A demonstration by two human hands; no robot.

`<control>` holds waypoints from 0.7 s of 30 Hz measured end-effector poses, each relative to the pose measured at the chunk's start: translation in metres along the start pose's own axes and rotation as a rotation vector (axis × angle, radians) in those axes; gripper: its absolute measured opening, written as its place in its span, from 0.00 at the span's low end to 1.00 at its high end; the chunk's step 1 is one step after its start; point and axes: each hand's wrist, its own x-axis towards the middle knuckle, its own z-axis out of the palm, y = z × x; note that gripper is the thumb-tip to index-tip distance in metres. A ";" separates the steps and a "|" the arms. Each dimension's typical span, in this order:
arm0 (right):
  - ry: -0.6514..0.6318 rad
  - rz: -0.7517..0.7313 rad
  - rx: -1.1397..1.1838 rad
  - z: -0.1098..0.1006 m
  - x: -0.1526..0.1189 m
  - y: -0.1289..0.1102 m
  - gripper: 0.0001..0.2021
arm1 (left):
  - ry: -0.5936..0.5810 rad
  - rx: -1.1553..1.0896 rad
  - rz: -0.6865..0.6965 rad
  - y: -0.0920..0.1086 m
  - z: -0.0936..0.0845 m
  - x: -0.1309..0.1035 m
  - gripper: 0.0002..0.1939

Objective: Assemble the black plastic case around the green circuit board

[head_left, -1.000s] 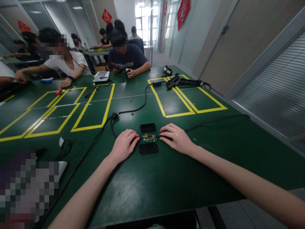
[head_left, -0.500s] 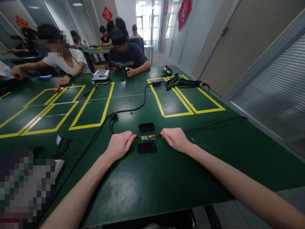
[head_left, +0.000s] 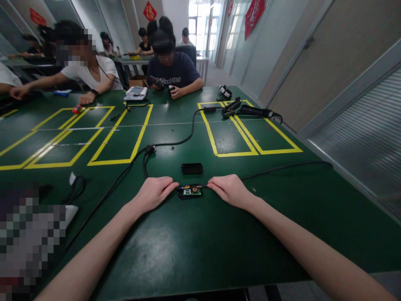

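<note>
Between my hands a small green circuit board (head_left: 191, 191) with a copper-coloured coil lies at or in the black case half (head_left: 190, 197); whether it is fully seated I cannot tell. My left hand (head_left: 156, 192) pinches the black cable at the board's left end. At the right end, my right hand (head_left: 230, 190) pinches the other black cable (head_left: 283, 166), which runs off to the right over the table. Coloured wires show along the board's far edge. Just beyond it rests a second black case half (head_left: 192, 169), its hollow side up.
A cable with a plug (head_left: 150, 149) crosses the green table (head_left: 163, 246). Yellow tape (head_left: 236, 154) marks rectangles farther back, with a black tool (head_left: 250, 110) on the right ones. People (head_left: 175, 69) sit across the table. A blurred-out item (head_left: 34, 242) lies at left.
Both hands have brought the circuit board toward me, from between the two case halves onto the nearer one. The view has shifted slightly.
</note>
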 end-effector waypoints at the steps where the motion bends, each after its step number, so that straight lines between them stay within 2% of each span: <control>1: 0.010 -0.001 0.001 0.000 0.000 0.001 0.19 | -0.002 -0.008 -0.004 -0.001 0.001 0.000 0.28; 7: 0.056 -0.001 0.006 -0.001 0.003 0.005 0.14 | -0.006 -0.031 -0.024 -0.005 0.003 0.000 0.26; 11: 0.072 -0.024 0.025 -0.004 0.003 0.005 0.12 | -0.026 -0.049 -0.001 0.001 0.000 0.000 0.22; 16: 0.074 -0.057 0.041 -0.008 0.001 0.005 0.13 | -0.033 0.009 0.019 0.010 0.001 0.000 0.22; 21: 0.082 -0.072 0.015 -0.009 0.000 0.003 0.14 | -0.028 0.028 0.031 0.010 0.003 0.000 0.20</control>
